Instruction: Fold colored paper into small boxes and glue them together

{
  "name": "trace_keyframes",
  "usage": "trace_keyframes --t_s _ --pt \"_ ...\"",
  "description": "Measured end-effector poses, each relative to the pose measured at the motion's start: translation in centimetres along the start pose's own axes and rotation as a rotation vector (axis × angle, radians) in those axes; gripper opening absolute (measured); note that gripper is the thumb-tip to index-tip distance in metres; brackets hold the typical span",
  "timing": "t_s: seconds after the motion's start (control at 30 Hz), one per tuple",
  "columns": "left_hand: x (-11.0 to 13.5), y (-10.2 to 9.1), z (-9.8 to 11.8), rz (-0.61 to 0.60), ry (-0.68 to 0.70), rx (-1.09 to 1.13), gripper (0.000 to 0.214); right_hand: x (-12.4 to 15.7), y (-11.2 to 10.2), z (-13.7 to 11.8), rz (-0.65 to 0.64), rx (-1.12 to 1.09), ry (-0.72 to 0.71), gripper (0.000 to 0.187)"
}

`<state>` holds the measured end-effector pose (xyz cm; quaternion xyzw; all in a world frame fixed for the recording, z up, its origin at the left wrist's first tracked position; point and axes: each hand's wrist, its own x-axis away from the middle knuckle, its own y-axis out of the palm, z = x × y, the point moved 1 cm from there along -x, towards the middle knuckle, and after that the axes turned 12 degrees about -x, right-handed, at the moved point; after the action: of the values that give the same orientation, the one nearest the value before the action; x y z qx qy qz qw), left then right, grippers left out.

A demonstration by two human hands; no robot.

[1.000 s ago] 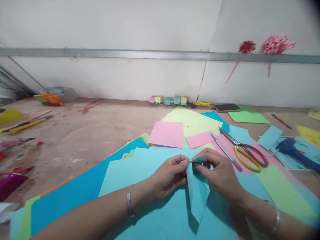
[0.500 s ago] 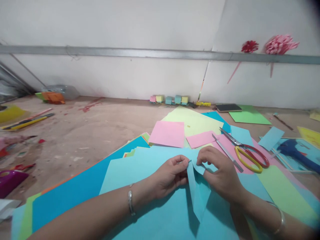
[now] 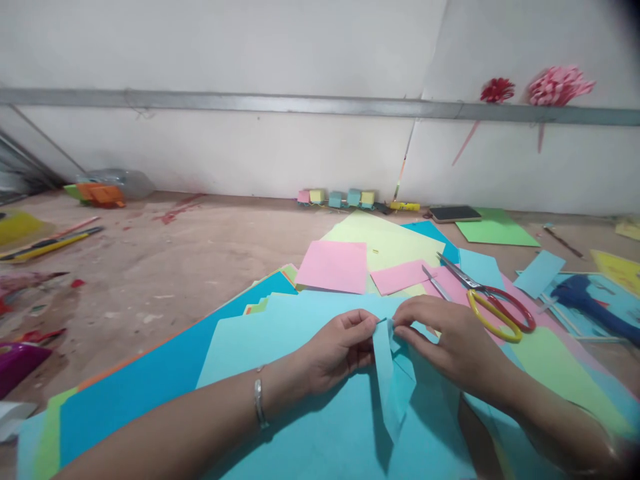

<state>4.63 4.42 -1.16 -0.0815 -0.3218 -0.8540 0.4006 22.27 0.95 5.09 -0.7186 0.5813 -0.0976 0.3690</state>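
Note:
A folded piece of light blue paper (image 3: pixel 393 393) hangs pointed-end down between both my hands, above a stack of large blue sheets (image 3: pixel 300 427). My left hand (image 3: pixel 340 350) pinches its top left edge with thumb and fingers closed. My right hand (image 3: pixel 450 340) pinches the top right part, fingers pressed together over the fold. A bracelet shows on my left wrist.
Red and yellow scissors (image 3: pixel 493 303) lie just right of my hands, beside a thin metal ruler (image 3: pixel 434 283). Pink squares (image 3: pixel 334 267) and a pale yellow sheet (image 3: pixel 385 240) lie beyond. A blue glue gun (image 3: pixel 593 303) sits far right. Small paper cubes (image 3: pixel 336 198) line the wall.
My right hand has moved its fingers along the top of the folded paper, pressing it closer to my left hand. The paper's top flap now lies flatter.

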Motion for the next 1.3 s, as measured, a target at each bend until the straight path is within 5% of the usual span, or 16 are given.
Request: trace_keyframes --t_s 0.3,0.5,0.63,0.93,1.17,1.3 --pt "0.1 0.3 0.1 -0.015 -0.012 -0.139 0.047 -0.1 0.6 0.9 -0.163 0.038 0.109 0.016" --pt "-0.1 0.1 -0.3 -0.027 -0.038 -0.21 0.05 -0.2 1.2 0.7 -0.086 0.106 0.061 0.021" --pt "-0.1 0.0 -0.5 -0.037 -0.025 -0.238 0.047 -0.2 1.3 0.5 -0.165 0.101 -0.011 0.023" --pt "0.1 0.1 -0.6 -0.041 -0.094 -0.18 0.039 0.2 2.1 0.7 -0.153 0.144 0.063 0.02" --pt "-0.2 -0.1 -0.8 -0.11 -0.022 -0.209 0.036 0.0 1.2 1.2 -0.235 0.026 0.107 0.007" --pt "-0.3 -0.2 -1.0 -0.117 -0.002 -0.227 0.039 -0.1 0.9 0.8 -0.266 -0.112 0.133 0.015"
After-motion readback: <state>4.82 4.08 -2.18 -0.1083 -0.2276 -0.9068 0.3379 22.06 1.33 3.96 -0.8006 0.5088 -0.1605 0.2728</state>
